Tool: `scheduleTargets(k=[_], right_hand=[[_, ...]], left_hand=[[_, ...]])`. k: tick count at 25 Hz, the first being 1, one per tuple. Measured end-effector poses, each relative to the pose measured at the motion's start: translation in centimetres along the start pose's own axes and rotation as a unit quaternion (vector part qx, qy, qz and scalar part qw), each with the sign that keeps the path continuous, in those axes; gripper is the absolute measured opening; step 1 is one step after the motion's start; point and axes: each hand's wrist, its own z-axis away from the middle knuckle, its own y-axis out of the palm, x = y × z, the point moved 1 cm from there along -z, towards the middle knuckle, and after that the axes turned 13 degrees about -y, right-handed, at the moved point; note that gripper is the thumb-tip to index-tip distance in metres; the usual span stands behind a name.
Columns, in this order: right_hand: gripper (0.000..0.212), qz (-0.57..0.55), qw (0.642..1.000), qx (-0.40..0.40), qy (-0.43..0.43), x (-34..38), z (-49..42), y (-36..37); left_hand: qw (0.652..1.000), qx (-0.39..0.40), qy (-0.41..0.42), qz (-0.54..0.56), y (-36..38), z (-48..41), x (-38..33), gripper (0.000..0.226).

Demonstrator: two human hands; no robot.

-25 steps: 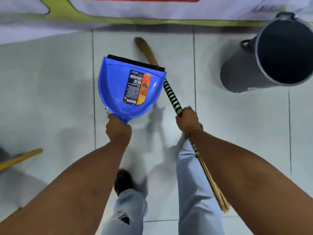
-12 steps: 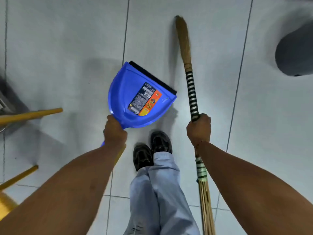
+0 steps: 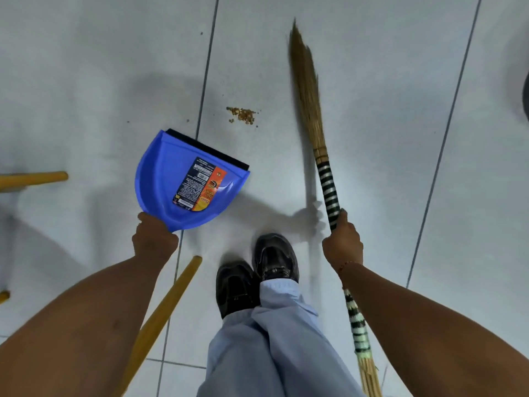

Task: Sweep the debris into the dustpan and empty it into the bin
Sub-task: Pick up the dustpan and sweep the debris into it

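Note:
A small pile of brown debris (image 3: 242, 115) lies on the white tiled floor, with a few crumbs scattered to its left. My left hand (image 3: 154, 239) grips the handle of a blue dustpan (image 3: 171, 184), which hangs above the floor below and left of the pile, its black lip facing the debris. My right hand (image 3: 342, 243) is closed around the striped shaft of a straw broom (image 3: 307, 87). The bristle tip points away from me, just right of the pile. Only a dark sliver of the bin (image 3: 526, 96) shows at the right edge.
Yellow wooden legs (image 3: 169, 308) of furniture stand at the left and under my left arm. My two black shoes (image 3: 274, 259) and light trousers fill the bottom centre. Grey grout lines cross the floor.
The view has swung down and away from the bin, which has slid nearly out of frame. The debris pile has come into sight. Dustpan and broom have stayed in my hands.

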Motion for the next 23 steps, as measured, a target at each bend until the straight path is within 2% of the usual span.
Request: scheduleTargets(k=[2, 5, 10, 12, 16, 19, 21, 23], right_hand=[[0.057, 0.029, 1.0, 0.0, -0.008, -0.3, -1.5, 0.5], [0.052, 0.099, 0.994, -0.02, -0.033, -0.2, -3.1, 0.6], [0.058, 0.216, 0.97, -0.005, -0.116, -0.2, -3.0, 1.2], [0.064, 0.209, 0.968, -0.032, -0.136, -0.4, -2.3, 1.3], [0.064, 0.122, 0.987, -0.088, -0.058, 0.4, -2.7, 1.2], [0.061, 0.161, 0.985, -0.044, -0.032, 1.3, -3.0, 1.8], [0.062, 0.211, 0.975, -0.007, -0.075, 1.2, -2.5, 1.9], [0.064, 0.232, 0.964, -0.004, -0.13, 0.5, -2.1, 1.7]], left_hand=[[1.0, 0.004, 0.001, -0.008, 0.4, -2.0, -0.4, 0.067], [0.999, -0.004, 0.01, -0.032, 0.3, -5.1, -0.6, 0.079], [0.995, -0.069, 0.047, -0.054, -0.8, -8.3, -0.5, 0.075], [0.994, -0.071, 0.056, -0.058, -1.2, -8.9, -0.5, 0.074], [0.994, -0.063, 0.065, -0.065, -1.0, -9.2, -0.3, 0.075], [0.991, -0.079, 0.073, -0.073, -1.1, -9.7, 0.0, 0.073], [0.99, -0.09, 0.079, -0.08, -1.4, -10.2, 0.4, 0.072], [0.989, -0.09, 0.076, -0.085, -1.7, -10.6, 0.7, 0.073]])
